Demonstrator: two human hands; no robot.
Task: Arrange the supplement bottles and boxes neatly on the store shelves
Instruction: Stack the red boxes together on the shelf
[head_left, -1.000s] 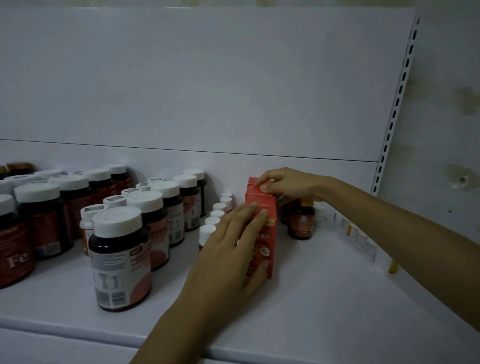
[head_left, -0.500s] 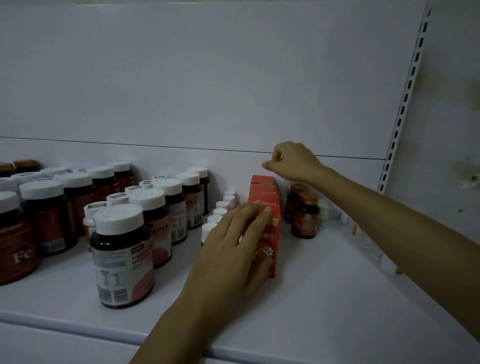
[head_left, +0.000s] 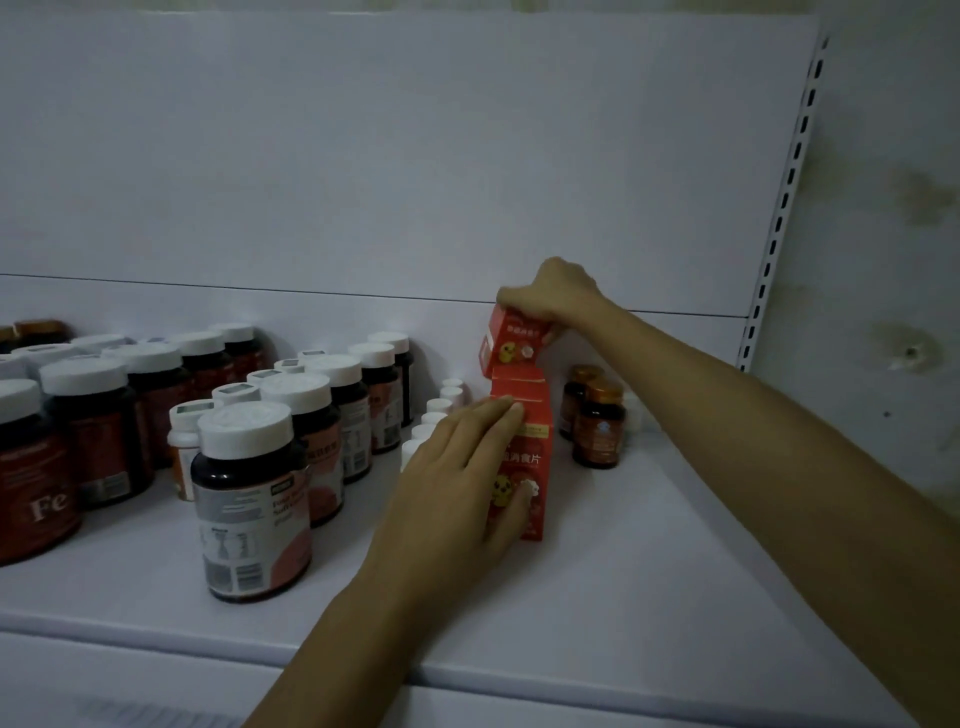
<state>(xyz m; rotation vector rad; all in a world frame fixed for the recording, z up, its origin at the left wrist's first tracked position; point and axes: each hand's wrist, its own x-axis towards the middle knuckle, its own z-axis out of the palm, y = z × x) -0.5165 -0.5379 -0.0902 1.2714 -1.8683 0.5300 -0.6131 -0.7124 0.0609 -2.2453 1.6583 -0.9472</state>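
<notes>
Top box (head_left: 514, 345): right hand (head_left: 558, 291) is gripping it from above, tilted, seemingly just clear of the red row (head_left: 517, 387) on the shelf (head_left: 675, 571). Front box (head_left: 537, 462), upright: left hand (head_left: 457, 483) is pressing flat, fingers straight, against it.

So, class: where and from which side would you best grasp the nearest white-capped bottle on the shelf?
Wrap the labelled body of the white-capped bottle from the front: it stands upright near the shelf edge, with other bottles crowded close behind it.
</notes>
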